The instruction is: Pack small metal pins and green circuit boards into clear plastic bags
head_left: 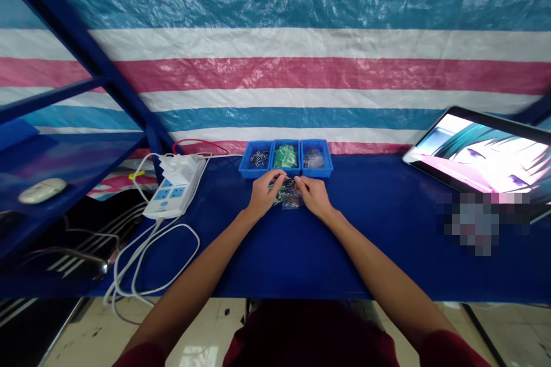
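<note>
Both hands meet in front of three joined blue bins. My left hand (263, 192) is closed in a pinch, its fingertips at a small dark piece too fine to name. Opposite it, my right hand (315, 196) is also pinched, fingertips close to the left ones. Below and between them on the blue tabletop lie clear plastic bags (291, 202) with small green and dark bits. The left bin (247, 173) holds small dark and metallic pins or screws, the middle bin (282, 172) green bagged pieces, the right bin (317, 172) clear bags.
A white power strip (166, 199) with a plugged-in adapter and looped white cables (196, 235) lies to the left. A tablet-like screen (482, 155) leans at the right, a blurred patch below it. A white mouse (43, 190) rests on the left shelf. Striped sheeting hangs behind.
</note>
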Motion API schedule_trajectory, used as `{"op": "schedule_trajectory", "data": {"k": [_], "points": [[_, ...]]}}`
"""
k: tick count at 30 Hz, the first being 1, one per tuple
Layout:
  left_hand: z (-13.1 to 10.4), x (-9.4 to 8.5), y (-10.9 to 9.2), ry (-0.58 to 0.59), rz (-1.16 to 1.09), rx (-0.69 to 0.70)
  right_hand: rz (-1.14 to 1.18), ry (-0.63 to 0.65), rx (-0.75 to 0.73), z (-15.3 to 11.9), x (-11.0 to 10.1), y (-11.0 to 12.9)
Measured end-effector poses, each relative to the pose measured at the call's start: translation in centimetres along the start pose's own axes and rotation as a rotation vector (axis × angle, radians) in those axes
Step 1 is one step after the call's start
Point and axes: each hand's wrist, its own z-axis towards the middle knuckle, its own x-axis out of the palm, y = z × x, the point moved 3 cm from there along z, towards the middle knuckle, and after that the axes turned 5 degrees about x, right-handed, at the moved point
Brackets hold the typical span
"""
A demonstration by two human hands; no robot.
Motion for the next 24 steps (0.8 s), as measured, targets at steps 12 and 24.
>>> {"op": "schedule_trajectory", "data": {"k": [12,24], "points": [[-0.24,0.26,0.4,0.041,0.175,0.294,-0.014,-0.044,0.012,-0.03,-0.26,0.13],[-0.43,0.04,0.78,0.094,0.091,0.233,0.012,-0.073,0.018,-0.03,-0.31,0.01]]}}
